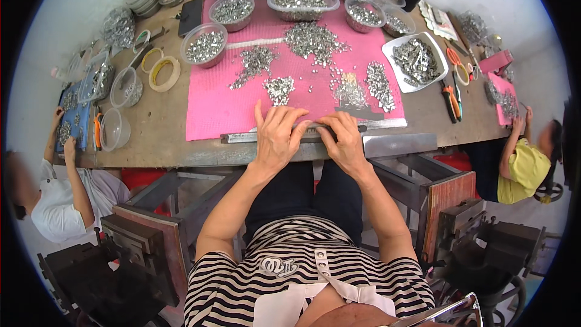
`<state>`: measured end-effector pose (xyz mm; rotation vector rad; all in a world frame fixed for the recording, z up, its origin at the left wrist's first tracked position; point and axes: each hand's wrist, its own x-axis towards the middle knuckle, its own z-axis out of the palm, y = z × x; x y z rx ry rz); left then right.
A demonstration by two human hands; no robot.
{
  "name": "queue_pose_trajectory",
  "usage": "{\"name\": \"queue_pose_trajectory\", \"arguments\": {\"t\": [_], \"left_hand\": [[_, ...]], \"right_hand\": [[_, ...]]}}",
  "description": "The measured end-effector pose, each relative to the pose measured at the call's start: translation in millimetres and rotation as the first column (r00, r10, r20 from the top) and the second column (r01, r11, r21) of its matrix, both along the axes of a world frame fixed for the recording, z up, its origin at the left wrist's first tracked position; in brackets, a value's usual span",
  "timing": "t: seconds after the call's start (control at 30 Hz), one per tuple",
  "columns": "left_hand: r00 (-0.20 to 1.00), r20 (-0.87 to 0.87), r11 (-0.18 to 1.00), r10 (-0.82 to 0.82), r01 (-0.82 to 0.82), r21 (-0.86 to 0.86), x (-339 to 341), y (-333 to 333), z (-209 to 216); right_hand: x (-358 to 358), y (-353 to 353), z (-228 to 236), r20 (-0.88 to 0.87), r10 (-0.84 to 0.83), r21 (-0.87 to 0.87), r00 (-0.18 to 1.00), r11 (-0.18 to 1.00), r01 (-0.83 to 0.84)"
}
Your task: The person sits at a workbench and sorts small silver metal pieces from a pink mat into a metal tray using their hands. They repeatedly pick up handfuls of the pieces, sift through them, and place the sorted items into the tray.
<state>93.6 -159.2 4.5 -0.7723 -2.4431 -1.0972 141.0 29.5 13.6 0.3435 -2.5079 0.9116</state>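
My left hand and my right hand meet at the table's front edge, over a long narrow metal bar. Thumbs and forefingers of both are pinched close together at the bar's middle; whatever sits between them is too small or covered to make out. The left hand's little finger sticks up, apart from the rest. Just beyond my fingers, small silver metal pieces lie in loose piles on a pink mat. A flat pile of thin shiny pieces is beyond my right hand, near a dark grey strip.
Clear tubs of metal pieces stand along the back. A white dish of parts, pliers and scissors are at right. Tape rolls and an orange-handled tool are at left. Co-workers sit on both sides.
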Motion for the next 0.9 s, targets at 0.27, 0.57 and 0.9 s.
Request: {"name": "queue_pose_trajectory", "arguments": {"t": [0.27,0.57,0.9], "left_hand": [[0.973,-0.096,0.923,-0.208,0.163,-0.348,-90,28,-1],[0.936,0.134,0.818,-0.324,0.349,-0.457,-108,33,10],[0.958,0.076,0.828,-0.275,0.276,-0.488,-117,40,7]], "right_hand": [[-48,16,-5,0.030,-0.102,0.348,0.994,0.933,0.086],[-62,30,4,0.099,-0.077,0.324,0.992,0.945,0.041],[-82,31,-6,0.043,-0.087,0.327,0.995,0.942,0.068]]}}
